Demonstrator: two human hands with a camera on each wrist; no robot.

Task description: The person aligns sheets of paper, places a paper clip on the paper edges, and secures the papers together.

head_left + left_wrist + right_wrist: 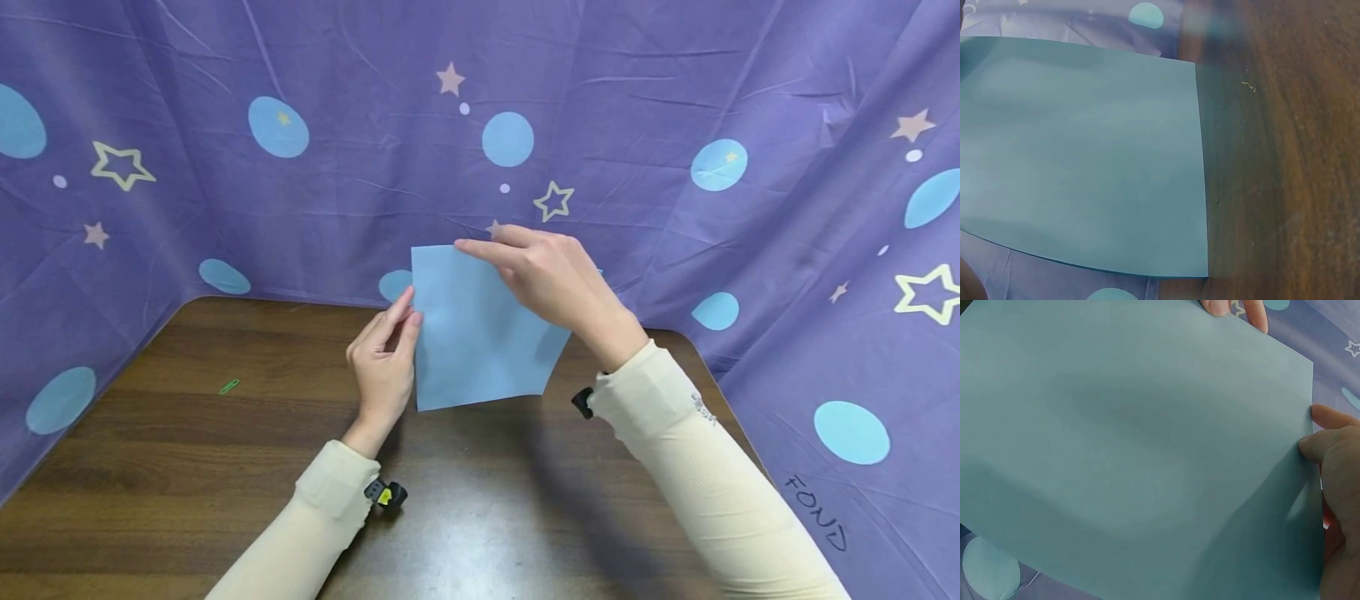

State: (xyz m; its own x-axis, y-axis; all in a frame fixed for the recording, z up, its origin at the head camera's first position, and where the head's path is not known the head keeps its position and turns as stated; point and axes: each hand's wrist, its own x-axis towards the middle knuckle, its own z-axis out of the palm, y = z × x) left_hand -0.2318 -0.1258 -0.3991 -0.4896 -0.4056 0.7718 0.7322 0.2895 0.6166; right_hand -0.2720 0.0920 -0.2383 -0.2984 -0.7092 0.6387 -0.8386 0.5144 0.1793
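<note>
left grip (pixel 384 360) pinches one blue sheet (pixel 480 337) at side; right grip (pixel 551 275) pinches top; one green paperclip (pixel 229 387)

The left hand (pixel 381 358) is pointing upward and pinching. The right hand (pixel 546 273) is angling leftward, pinching higher.

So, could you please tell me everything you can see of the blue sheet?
The blue sheet is light blue, thin and smooth, and looks like paper. Its visible face is plain, with straight edges, a slight bend and soft shadows. It stands roughly upright, apparently raised above the brown table. The left hand pinches its left edge; the right hand grips its top edge, hiding part of it. Whether it is one layer is unclear.
</note>
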